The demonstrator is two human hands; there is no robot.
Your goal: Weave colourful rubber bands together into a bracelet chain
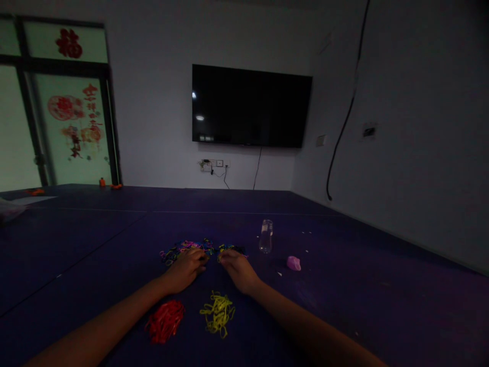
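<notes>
From the head camera, the only view I have, I take the loose pile of thin, bright yellow loop-shaped bands (217,311) as my landmark. They lie tangled and spread, with dark blue-purple tabletop (95,265) showing between the loops. To their left, just beside them, I see a denser heap of red narrow bands (165,321), packed so close that single loops are hard to pick out.

Beyond the yellow pile lie the mixed multicoloured bands, in a wider heap on the far left (187,246) and a smaller heap on the far right (235,248); blue, pink, yellow and dark strands show in them. My left hand (187,267) is at the near edge of the wider heap, fingers curled; my right hand (240,269) bends over the smaller one, fingers drawn close together. I cannot tell whether either hand is pinching a band.

Farther out to the right of the yellow pile, a clear, see-through cylindrical bottle (266,237) stands upright; a pale patch shows in its upper part, and I cannot make out its contents. Right of the bottle and nearer the pile sits a small pink rounded object (294,263).
</notes>
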